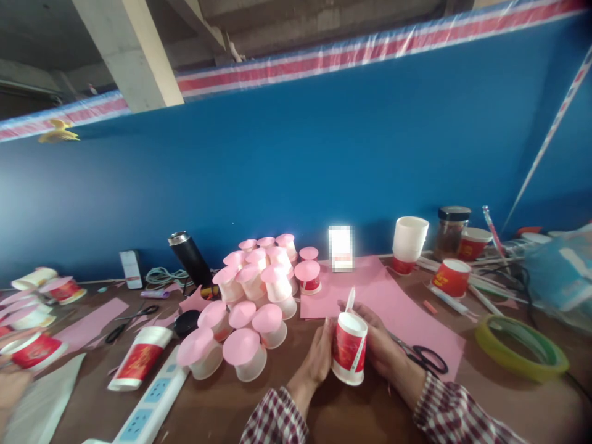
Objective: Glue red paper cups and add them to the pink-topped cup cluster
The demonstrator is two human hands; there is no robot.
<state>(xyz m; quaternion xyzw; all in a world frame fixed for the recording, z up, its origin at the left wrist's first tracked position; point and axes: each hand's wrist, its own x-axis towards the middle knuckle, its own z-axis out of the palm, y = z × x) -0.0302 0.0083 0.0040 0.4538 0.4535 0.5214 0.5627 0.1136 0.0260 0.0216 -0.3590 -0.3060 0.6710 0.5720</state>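
A red-and-white paper cup (349, 348) is between my two hands over the table, slightly tilted, its rim facing up. My left hand (317, 354) presses against its left side. My right hand (382, 342) curls round its right and back side, with the fingertips partly hidden behind the cup. Just above the rim, by those fingertips, a narrow white pointed piece (350, 299) sticks up; I cannot make out what it is. Scissors (428, 359) with black handles lie beside my right wrist, on the edge of pink paper (356, 280).
Several cups with pink paper tops (243, 346) stand at centre left. A power strip (150, 401) and a lying cup (141, 357) are further left. Yellow-green tape (522, 351), a red cup (452, 277) and stacked cups (410, 240) stand right. A blue partition (324, 154) closes the back.
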